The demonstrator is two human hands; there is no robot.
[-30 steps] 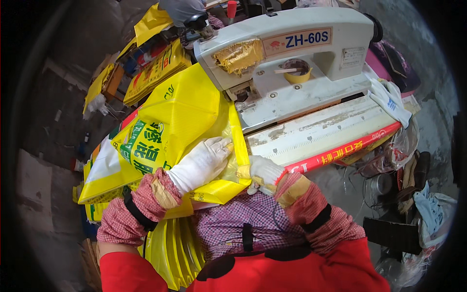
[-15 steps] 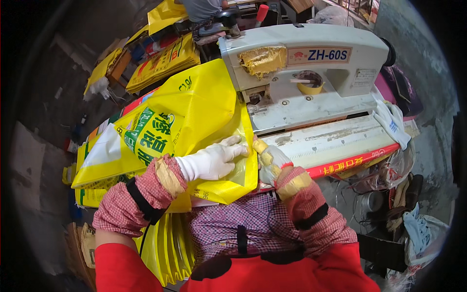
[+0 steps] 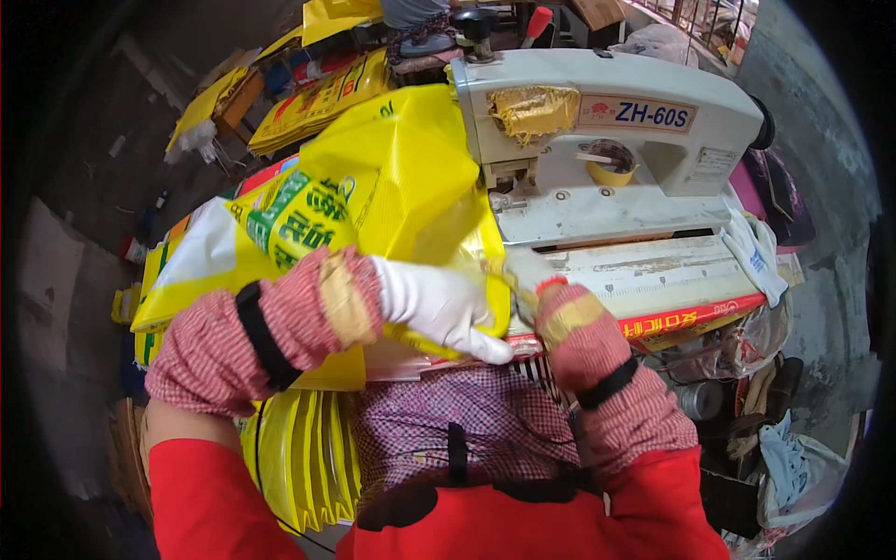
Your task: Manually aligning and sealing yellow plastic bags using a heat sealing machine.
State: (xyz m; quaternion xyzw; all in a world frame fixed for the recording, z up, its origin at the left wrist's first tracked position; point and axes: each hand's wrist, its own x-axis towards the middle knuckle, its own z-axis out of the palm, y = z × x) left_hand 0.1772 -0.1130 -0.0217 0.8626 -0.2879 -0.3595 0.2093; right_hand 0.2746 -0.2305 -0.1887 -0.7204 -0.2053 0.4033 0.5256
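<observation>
A large yellow woven plastic sack (image 3: pixel 415 159) with a green printed panel lies across the work surface, its right edge beside the needle end of a pale grey industrial sewing machine (image 3: pixel 611 121). My left hand (image 3: pixel 443 313), in a white glove, is closed on the sack's near edge, which folds under it; some fingertips are hidden. My right hand (image 3: pixel 532 280), in a glove wrapped with yellowish tape, is at the sack's right edge, in front of the machine bed. Motion smears its fingers, so its grip cannot be made out.
A roll of yellowish tape (image 3: pixel 611 166) rests on the machine. A white glove (image 3: pixel 754 254) hangs at the bed's right end. Folded yellow sacks (image 3: pixel 303 457) hang below my left arm, and more stacked sacks (image 3: pixel 322 103) lie at the far left. Another person (image 3: pixel 415 19) sits beyond.
My left hand has gone from lying spread on the sack to closing at its near edge, moving nearer me. The sack's near part has folded up. My right hand has shifted slightly right.
</observation>
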